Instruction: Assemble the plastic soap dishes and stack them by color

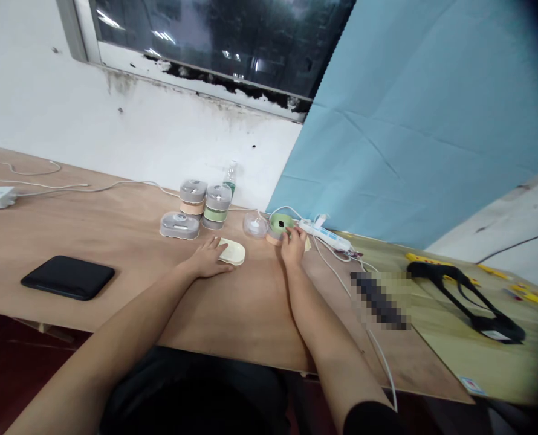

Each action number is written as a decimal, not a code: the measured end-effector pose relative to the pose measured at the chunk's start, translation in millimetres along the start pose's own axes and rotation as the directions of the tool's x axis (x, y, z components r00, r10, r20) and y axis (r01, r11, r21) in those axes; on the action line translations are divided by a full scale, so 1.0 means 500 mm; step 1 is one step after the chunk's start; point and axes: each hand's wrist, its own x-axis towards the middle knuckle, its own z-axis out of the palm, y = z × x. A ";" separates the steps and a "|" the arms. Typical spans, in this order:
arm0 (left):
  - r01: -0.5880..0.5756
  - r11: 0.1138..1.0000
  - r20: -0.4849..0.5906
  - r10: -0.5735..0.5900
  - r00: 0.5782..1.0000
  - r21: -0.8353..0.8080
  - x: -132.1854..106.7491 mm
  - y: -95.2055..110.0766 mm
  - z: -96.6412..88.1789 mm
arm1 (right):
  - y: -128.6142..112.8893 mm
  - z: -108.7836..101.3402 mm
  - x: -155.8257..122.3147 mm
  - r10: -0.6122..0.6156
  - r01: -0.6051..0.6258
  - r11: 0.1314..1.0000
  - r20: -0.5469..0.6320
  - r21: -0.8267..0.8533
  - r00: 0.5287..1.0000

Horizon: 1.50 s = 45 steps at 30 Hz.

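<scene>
Cream dish is touching L hand, which is lying flat & open. R hand is pinching rim of green pot.

- My left hand lies flat, fingers extended, touching the cream oval plastic dish on the brown wooden table.
- My right hand places fingertips on the green round plastic lid; grip closure not discernible.
- A clear plastic dome stands just beside the lid, on its left.
- A white power strip lies just right of the lid.
</scene>
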 end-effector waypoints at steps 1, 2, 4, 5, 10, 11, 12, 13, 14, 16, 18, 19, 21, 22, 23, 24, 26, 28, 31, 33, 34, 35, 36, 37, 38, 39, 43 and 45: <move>-0.001 1.000 -0.001 0.001 1.000 0.002 0.000 0.001 -0.001 | -0.002 0.000 0.000 -0.001 0.001 1.000 0.000 0.001 1.000; -0.002 1.000 -0.002 0.002 1.000 0.005 -0.001 0.001 -0.001 | -0.004 0.000 0.000 -0.001 0.001 1.000 -0.003 0.001 1.000; -0.003 1.000 -0.003 0.003 1.000 0.012 -0.001 0.001 -0.002 | -0.007 -0.001 0.000 0.003 -0.003 1.000 -0.014 0.000 1.000; -0.002 1.000 -0.004 0.002 1.000 0.015 -0.002 0.001 -0.002 | -0.009 -0.002 0.001 0.006 -0.006 1.000 -0.020 -0.001 1.000; -0.004 1.000 0.003 0.003 1.000 0.015 -0.001 -0.001 -0.001 | -0.012 -0.005 0.002 0.017 -0.017 1.000 -0.044 0.001 0.999; -0.005 1.000 0.003 0.005 1.000 0.012 -0.001 -0.002 0.000 | -0.013 -0.006 0.002 0.015 -0.015 1.000 -0.045 0.004 0.999; -0.005 1.000 0.002 0.005 1.000 0.010 -0.001 -0.002 0.000 | -0.014 -0.007 0.002 0.014 -0.014 1.000 -0.045 0.005 0.999; -0.004 1.000 0.000 0.004 1.000 0.008 0.000 -0.002 0.001 | -0.014 -0.007 0.002 0.013 -0.013 1.000 -0.043 0.005 0.999; -0.003 1.000 0.001 0.003 1.000 0.007 0.000 -0.003 0.001 | -0.015 -0.007 0.001 0.013 -0.013 1.000 -0.040 0.004 0.999; 0.003 1.000 0.003 -0.003 1.000 0.005 0.002 -0.004 0.003 | -0.016 -0.008 0.000 0.016 -0.016 1.000 -0.036 0.005 0.999; 0.003 1.000 0.005 -0.003 1.000 0.003 0.003 -0.004 0.004 | -0.016 -0.008 0.000 0.020 -0.019 1.000 -0.037 0.011 0.999; 0.003 1.000 0.006 -0.003 1.000 0.002 0.003 -0.004 0.004 | -0.015 -0.007 0.000 0.020 -0.020 1.000 -0.037 0.015 0.999; 0.002 1.000 0.002 -0.002 1.000 0.000 0.003 -0.004 0.004 | -0.014 -0.007 -0.001 0.022 -0.022 1.000 -0.033 0.020 0.999; -0.001 1.000 -0.001 0.001 1.000 -0.002 0.003 -0.004 0.003 | -0.014 -0.006 -0.001 0.023 -0.023 1.000 -0.028 0.020 0.999; -0.003 1.000 -0.005 0.003 1.000 -0.005 0.002 -0.004 0.003 | -0.013 -0.006 -0.001 0.025 -0.024 1.000 -0.024 0.018 0.999; -0.005 1.000 -0.009 0.005 1.000 -0.006 0.001 -0.004 0.003 | -0.013 -0.006 -0.001 0.026 -0.025 1.000 -0.021 0.013 0.999; -0.008 1.000 -0.010 0.008 1.000 -0.005 0.001 -0.004 0.002 | -0.014 -0.006 -0.001 0.023 -0.023 1.000 -0.022 -0.001 0.999; -0.005 1.000 -0.004 0.005 1.000 0.002 0.001 -0.004 0.003 | -0.015 -0.007 -0.001 0.019 -0.019 1.000 -0.027 -0.010 0.999; -0.002 1.000 0.001 0.002 1.000 0.010 0.002 -0.004 0.003 | -0.017 -0.007 -0.002 0.007 -0.007 1.000 -0.035 -0.013 0.999; 0.000 1.000 0.001 0.000 1.000 0.008 0.002 -0.005 0.004 | -0.020 -0.008 -0.001 -0.001 0.000 1.000 -0.049 -0.021 0.999; -0.001 1.000 0.000 0.001 1.000 0.006 0.003 -0.005 0.004 | -0.023 -0.010 -0.001 -0.004 0.002 1.000 -0.065 -0.029 0.998; -0.005 1.000 -0.002 0.005 1.000 0.005 0.003 -0.006 0.005 | -0.027 -0.011 -0.001 -0.007 0.004 0.999 -0.087 -0.036 0.996; -0.012 1.000 -0.010 0.012 1.000 0.006 0.003 -0.007 0.005 | -0.033 -0.013 0.000 -0.013 0.008 0.999 -0.110 -0.040 0.994; -0.020 1.000 -0.026 0.020 0.999 0.008 0.003 -0.008 0.005 | -0.040 -0.016 -0.001 -0.024 0.019 0.999 -0.130 -0.040 0.991; -0.024 1.000 -0.049 0.025 0.999 0.013 0.004 -0.009 0.006 | -0.049 -0.018 -0.002 -0.042 0.037 0.999 -0.139 -0.036 0.989; -0.026 1.000 -0.075 0.027 0.997 0.018 0.004 -0.010 0.005 | -0.060 -0.021 -0.004 -0.068 0.065 0.998 -0.133 -0.025 0.989; -0.005 1.000 -0.191 0.003 0.982 -0.011 0.006 -0.009 -0.002 | -0.118 -0.022 -0.024 -0.248 0.245 0.966 0.037 0.076 0.968; 0.003 0.997 -0.255 -0.021 0.967 -0.072 0.005 -0.003 -0.011 | -0.152 -0.018 -0.038 -0.359 0.338 0.929 0.152 0.148 0.921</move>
